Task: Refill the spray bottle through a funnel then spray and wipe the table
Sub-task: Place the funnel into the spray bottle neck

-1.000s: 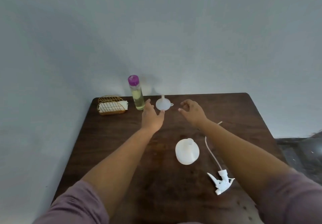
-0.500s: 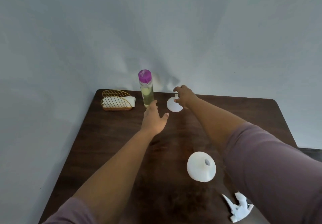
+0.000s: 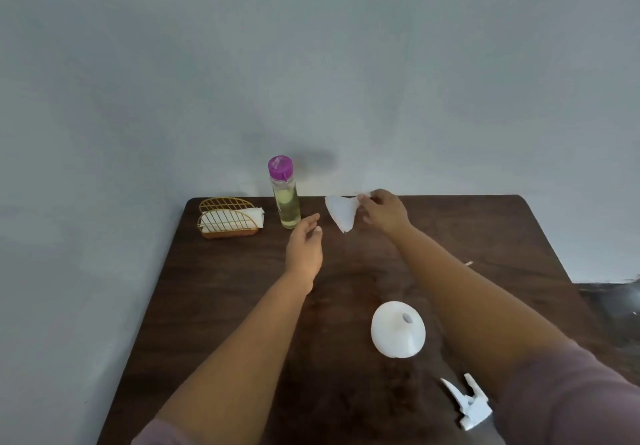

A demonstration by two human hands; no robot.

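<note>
Since the sprayer (image 3: 467, 406) lies off the open bottle (image 3: 397, 333), prep's done, but pouring, spraying and wiping are all left. Right hand (image 3: 382, 212) fingers pinch the funnel (image 3: 341, 211) at 12 o'clock of the bench (image 3: 221, 292); left hand (image 3: 304, 248) hangs loosely spread, empty, by the refill (image 3: 284, 195).
</note>
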